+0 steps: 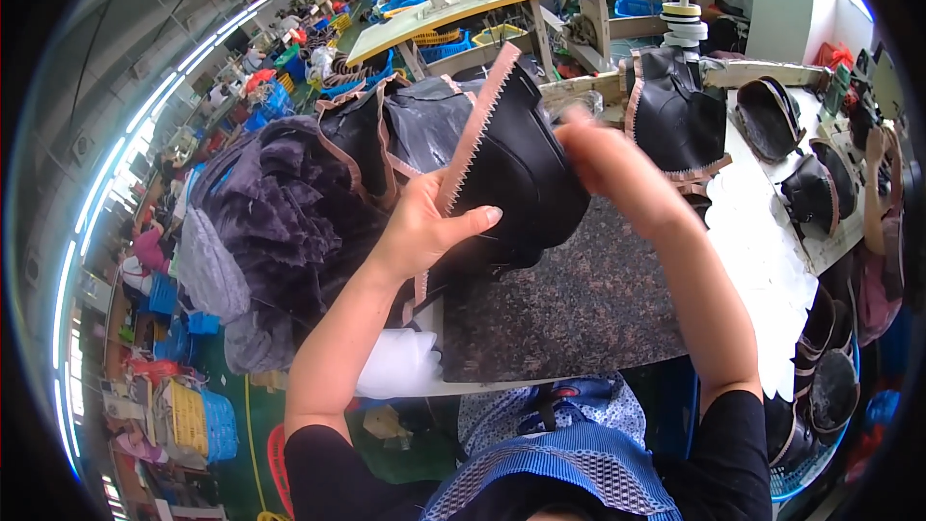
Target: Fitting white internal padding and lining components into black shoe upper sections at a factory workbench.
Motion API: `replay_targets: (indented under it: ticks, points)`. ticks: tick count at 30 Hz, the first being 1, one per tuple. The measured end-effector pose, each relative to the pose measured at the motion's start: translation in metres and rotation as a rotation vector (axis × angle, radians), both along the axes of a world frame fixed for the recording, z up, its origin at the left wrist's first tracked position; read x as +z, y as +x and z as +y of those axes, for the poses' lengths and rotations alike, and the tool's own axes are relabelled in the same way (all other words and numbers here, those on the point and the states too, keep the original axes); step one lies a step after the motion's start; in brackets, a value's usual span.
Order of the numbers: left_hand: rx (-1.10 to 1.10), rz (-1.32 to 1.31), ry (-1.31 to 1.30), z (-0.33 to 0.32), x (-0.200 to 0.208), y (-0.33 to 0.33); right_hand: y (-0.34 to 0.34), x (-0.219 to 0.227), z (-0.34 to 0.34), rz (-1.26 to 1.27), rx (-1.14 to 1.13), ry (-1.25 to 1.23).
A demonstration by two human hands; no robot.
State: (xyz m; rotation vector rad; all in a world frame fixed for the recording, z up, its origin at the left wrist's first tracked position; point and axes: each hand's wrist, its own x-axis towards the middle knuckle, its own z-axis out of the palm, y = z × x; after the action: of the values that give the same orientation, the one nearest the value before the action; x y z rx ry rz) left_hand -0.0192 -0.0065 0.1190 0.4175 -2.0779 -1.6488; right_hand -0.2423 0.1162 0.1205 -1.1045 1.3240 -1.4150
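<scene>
my left hand: grasping black boot piece near its pink zigzag trim | my right hand: blurred at boot piece's right side, can't tell if gripping | boot piece: over speckled mat's far part, right of fluffy purple cloth

The black piece is smooth, slightly glossy and curved, its rounded side bulging to the right. A pale pink strip with a saw-toothed edge runs along its left side, slanting up and to the right. It is held tilted above the tabletop, between the hands, the right one blurred at its right edge.
</scene>
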Motion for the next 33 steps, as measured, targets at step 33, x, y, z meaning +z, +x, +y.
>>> replay_targets:
  ticks: [33]
  points:
    - [0.364,-0.512,-0.547,0.071,-0.139,0.104,0.041,-0.137,0.09,1.021,0.324,-0.174]
